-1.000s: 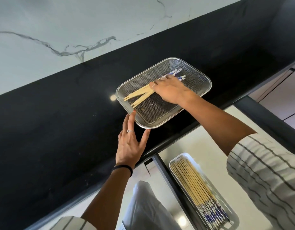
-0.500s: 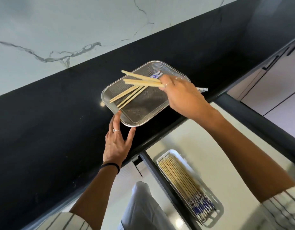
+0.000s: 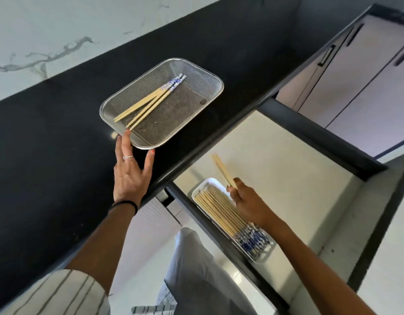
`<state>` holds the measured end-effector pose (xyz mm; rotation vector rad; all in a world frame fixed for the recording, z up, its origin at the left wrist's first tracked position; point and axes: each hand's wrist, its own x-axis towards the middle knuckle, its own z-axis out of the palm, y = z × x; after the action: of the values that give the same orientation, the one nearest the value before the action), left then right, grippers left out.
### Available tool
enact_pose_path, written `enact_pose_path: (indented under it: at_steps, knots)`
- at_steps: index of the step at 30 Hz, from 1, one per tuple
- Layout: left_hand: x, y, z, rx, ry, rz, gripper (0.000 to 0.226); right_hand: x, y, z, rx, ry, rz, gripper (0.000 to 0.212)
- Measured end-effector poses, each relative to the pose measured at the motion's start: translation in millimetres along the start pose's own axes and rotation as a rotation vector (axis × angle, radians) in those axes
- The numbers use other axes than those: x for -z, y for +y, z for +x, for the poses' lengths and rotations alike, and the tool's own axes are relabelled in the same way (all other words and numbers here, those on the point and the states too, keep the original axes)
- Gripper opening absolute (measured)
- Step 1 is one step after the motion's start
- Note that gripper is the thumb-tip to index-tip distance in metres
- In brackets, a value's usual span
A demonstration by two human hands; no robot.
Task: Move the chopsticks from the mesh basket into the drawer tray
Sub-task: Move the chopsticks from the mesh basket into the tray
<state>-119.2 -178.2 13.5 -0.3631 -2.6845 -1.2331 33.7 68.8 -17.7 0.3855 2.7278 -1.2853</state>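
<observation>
A steel mesh basket [image 3: 196, 71] sits on the black counter with three chopsticks [image 3: 148, 103] lying in it, blue-patterned ends pointing to the far right. My left hand [image 3: 130, 171] lies flat on the counter, its fingertips touching the basket's near rim. My right hand [image 3: 248, 203] grips a pair of chopsticks [image 3: 221, 169] over the open drawer, their thin ends pointing up and away. Just below that hand lies the white drawer tray [image 3: 202, 185], filled with several chopsticks [image 3: 221, 212] laid side by side.
The drawer [image 3: 276, 160] stands pulled out, with a pale floor and dark walls. The black counter [image 3: 48, 144] runs along a marble backsplash. Cabinet doors with dark handles [image 3: 326, 55] stand to the right. My trouser leg shows below.
My right hand lifted a pair of chopsticks out of the basket and carried them down over the drawer tray. The left hand stayed at the basket's rim.
</observation>
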Motion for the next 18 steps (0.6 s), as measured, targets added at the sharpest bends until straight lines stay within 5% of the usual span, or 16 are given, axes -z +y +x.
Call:
enact_pose_path:
  at_steps: [9, 18]
  knots:
    - [0, 0, 1, -0.024, 0.010, -0.007, 0.071, -42, 48, 1, -0.280, -0.314, -0.065, 0.032]
    - [-1, 6, -2, 0.002, -0.028, 0.073, 0.074, -60, 50, -4, -0.256, -0.185, -0.129, 0.039]
